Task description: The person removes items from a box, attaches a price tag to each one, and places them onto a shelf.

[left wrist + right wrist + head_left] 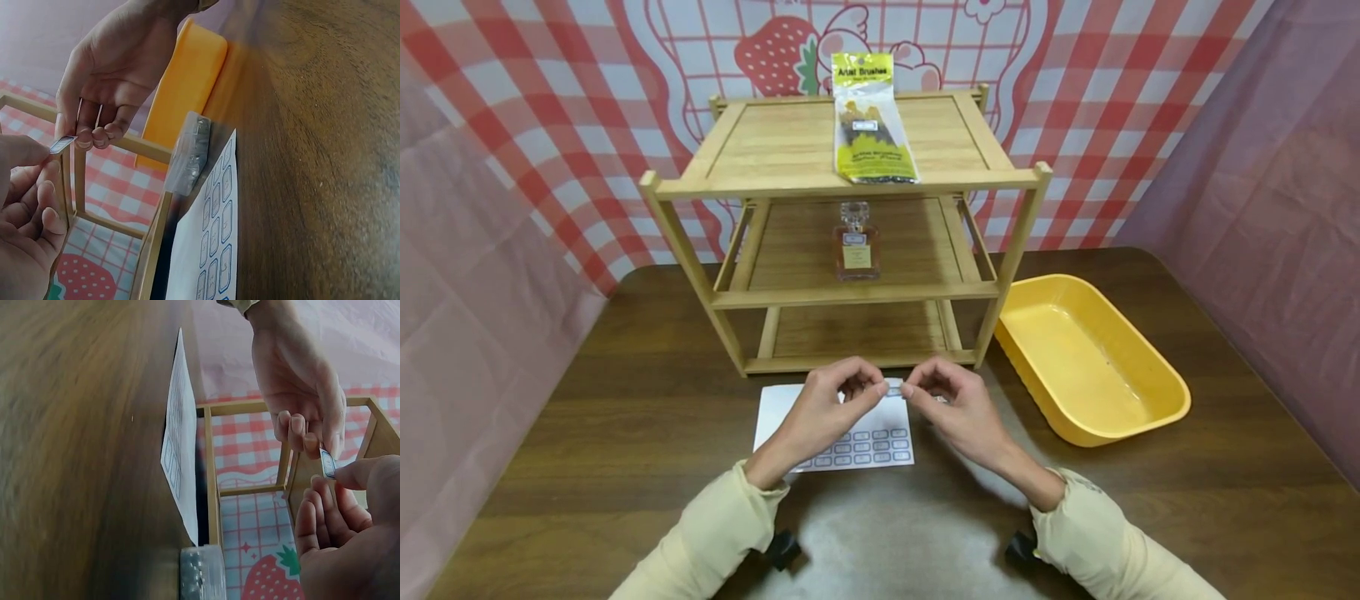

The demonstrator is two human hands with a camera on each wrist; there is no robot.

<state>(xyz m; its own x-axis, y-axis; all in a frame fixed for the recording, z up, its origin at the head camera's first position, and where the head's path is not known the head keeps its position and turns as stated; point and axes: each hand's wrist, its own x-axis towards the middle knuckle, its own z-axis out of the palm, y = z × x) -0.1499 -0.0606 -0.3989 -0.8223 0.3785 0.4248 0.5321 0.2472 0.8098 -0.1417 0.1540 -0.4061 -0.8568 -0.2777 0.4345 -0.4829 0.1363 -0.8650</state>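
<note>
Both hands meet just above a white sheet of blue-edged labels [857, 440] lying on the table in front of the shelf. My left hand [874, 390] and right hand [912, 390] each pinch one end of a small label sticker [893, 387] held in the air between them. In the left wrist view the sticker [62, 144] sits between my left thumb and the right hand's fingertips [94, 134]. The right wrist view shows the sticker [327, 464] pinched edge-on, with the label sheet [175, 456] standing to the left.
A three-level wooden shelf [850, 179] stands behind the hands, with a yellow pack of artist brushes [868, 125] on top and a perfume bottle [856, 243] on the middle level. A yellow tray [1086, 358] lies to the right. A small clear packet [190, 156] lies by the sheet.
</note>
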